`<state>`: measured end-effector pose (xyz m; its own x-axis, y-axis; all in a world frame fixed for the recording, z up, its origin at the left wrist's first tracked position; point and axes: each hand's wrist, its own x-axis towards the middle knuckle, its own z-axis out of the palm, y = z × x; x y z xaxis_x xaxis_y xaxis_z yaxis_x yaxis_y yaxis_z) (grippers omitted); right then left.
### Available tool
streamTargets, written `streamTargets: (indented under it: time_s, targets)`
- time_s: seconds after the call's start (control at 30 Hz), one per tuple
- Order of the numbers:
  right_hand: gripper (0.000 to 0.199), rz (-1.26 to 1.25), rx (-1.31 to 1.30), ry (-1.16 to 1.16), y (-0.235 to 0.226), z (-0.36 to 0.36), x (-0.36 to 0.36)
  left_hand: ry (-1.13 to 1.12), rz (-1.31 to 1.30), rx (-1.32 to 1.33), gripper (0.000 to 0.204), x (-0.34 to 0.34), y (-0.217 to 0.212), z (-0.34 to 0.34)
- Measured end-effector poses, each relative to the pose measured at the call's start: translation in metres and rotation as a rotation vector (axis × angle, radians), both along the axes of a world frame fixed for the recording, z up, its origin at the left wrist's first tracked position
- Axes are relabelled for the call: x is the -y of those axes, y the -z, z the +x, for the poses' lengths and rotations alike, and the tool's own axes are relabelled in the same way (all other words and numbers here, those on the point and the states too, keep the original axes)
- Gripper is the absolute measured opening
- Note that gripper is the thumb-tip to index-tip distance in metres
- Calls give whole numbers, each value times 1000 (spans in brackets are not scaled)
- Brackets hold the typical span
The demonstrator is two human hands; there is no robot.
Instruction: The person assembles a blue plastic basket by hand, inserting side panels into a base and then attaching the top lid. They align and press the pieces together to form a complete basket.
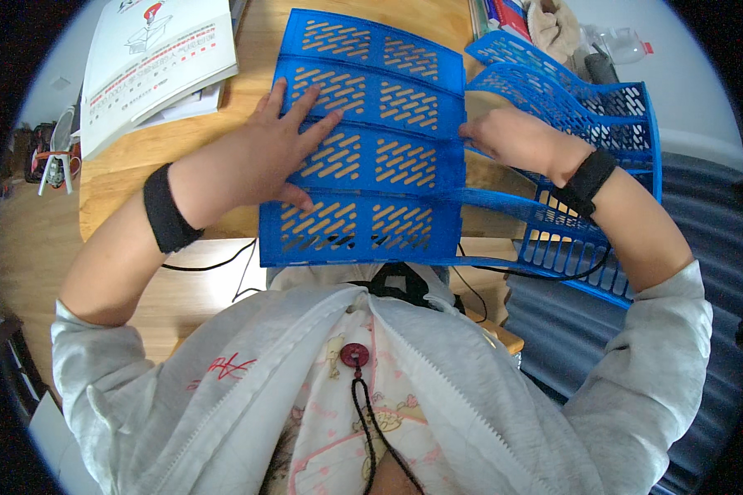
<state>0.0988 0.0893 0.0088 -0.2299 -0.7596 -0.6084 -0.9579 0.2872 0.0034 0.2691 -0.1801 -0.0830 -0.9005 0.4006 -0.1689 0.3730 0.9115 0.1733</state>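
A blue plastic file rack (369,157) with slotted, ribbed panels lies at the table's front edge. Its broad four-section panel faces up, and curved divider pieces extend from its right side. My left hand (256,157) is open, fingers spread flat over the left edge of that panel. At the panel's right edge, my right hand (524,142) is closed in a pinch where a divider meets it. The palm hides part of that joint. Farther right, the dividers run to an upright slotted blue side (650,140).
Books and papers (161,70) are stacked on the wooden table (223,132) at the far left. Behind the rack on the right sit a beige cloth (549,29) and a clear plastic bottle (623,45). A black cable (215,266) hangs below the table edge.
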Motion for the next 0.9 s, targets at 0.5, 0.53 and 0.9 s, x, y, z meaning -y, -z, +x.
streamTargets:
  time_s: [0.5,0.53,0.9]
  targets:
    - [28,30,-16,46,-3,0,1,-59,20,19,114,0,1,-1]
    - [28,42,-23,53,-4,-1,0,-70,33,23,114,-1,1,-1]
    - [27,28,68,78,0,-1,3,-46,89,35,109,5,-1,0]
